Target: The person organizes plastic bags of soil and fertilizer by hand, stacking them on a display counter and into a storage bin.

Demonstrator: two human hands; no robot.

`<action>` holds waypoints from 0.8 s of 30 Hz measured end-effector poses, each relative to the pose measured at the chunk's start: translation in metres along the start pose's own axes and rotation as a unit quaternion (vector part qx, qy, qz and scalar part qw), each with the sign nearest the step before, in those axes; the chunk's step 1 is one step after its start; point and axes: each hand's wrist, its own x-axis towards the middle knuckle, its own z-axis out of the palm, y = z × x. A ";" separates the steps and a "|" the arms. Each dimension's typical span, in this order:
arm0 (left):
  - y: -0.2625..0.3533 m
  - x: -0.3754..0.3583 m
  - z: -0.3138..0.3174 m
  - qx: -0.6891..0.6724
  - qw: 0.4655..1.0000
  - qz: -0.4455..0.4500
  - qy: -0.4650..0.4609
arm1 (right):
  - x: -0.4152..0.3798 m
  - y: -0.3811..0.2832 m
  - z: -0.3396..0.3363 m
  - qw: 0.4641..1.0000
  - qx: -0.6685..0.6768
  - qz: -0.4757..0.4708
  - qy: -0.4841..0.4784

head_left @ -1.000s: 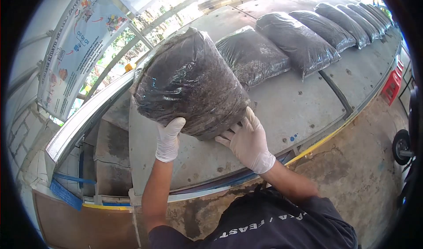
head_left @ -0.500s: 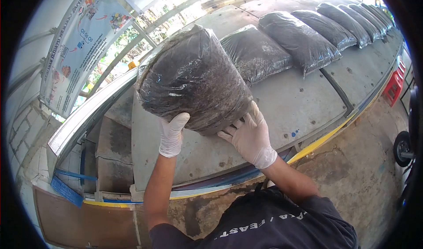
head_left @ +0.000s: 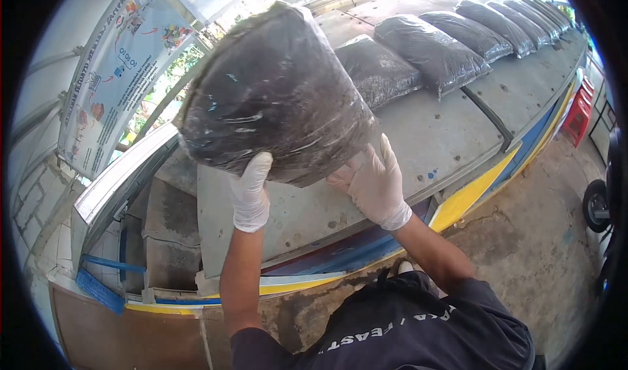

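Note:
A clear plastic bag packed with dark, soil-like material [head_left: 278, 102] is raised and tilted in front of me, above the near end of the grey tabletop [head_left: 294, 223]. My left hand [head_left: 252, 190], in a white glove, grips its lower edge, thumb on the near face and the other fingers hidden behind. At the bag's lower right corner, my gloved right hand [head_left: 379, 183] supports it from below with the fingers partly hidden and the thumb pointing up. Right behind it lies a similar filled bag [head_left: 379, 72], with another bag [head_left: 428, 52] beside that.
Several more filled bags [head_left: 497, 26] lie in a row toward the far right. A raised white edge [head_left: 124, 170] borders the left side, near printed banners [head_left: 118, 75]. On the floor to the right are red stools [head_left: 577, 111] and a black wheel [head_left: 595, 206].
The bag has risen and come closer to me, tilting a little. Both hands have moved up with it, and the right thumb now stands away from the fingers.

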 end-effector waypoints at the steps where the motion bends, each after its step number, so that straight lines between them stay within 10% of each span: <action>1: 0.009 -0.004 0.000 0.002 0.999 0.036 0.013 | -0.003 0.002 0.000 0.999 -0.011 -0.024 -0.041; 6: -0.015 -0.050 -0.087 0.000 0.994 0.076 0.073 | -0.045 0.026 0.014 0.994 -0.053 -0.053 -0.076; 8: 0.033 -0.074 -0.056 -0.214 0.974 0.063 0.049 | -0.059 0.038 0.016 0.967 -0.143 -0.072 -0.198; 12: 0.062 -0.115 -0.068 -0.117 0.940 0.145 0.285 | -0.100 0.078 0.038 0.956 -0.169 -0.053 -0.232; 24: 0.151 -0.300 -0.175 -0.100 0.891 0.093 0.433 | -0.233 0.253 0.063 0.939 -0.255 0.080 -0.217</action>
